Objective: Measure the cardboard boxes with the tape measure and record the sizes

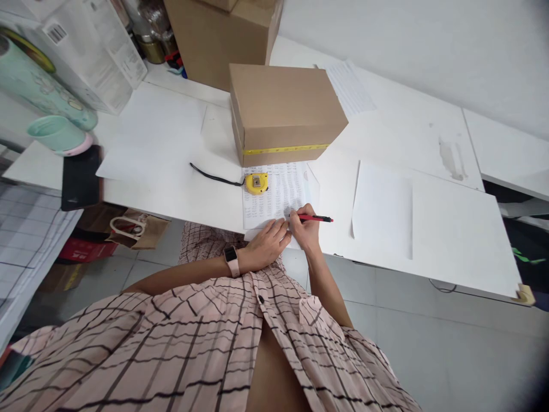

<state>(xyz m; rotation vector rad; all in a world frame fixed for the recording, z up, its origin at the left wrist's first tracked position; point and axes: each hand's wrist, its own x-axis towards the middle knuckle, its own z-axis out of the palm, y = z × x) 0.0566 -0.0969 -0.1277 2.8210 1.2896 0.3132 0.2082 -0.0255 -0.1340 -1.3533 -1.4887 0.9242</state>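
In my right hand (305,228) is a red and black pen (315,218), gripped between thumb and fingers over a written sheet of paper (278,191). Flat on that sheet's lower edge rests my left hand (266,245), fingers stretched out, a watch on its wrist. A yellow tape measure (257,183) with a black strap lies on the upper part of the sheet. Just behind it stands a closed cardboard box (289,106), with a yellow measuring strip (285,149) running along its front side.
A larger cardboard box (214,43) stands behind. White sheets lie left (150,131) and right (383,212) on the white table (454,229). A dark phone (81,177), a mint cup (58,134) and a mint bottle (43,83) occupy the left end.
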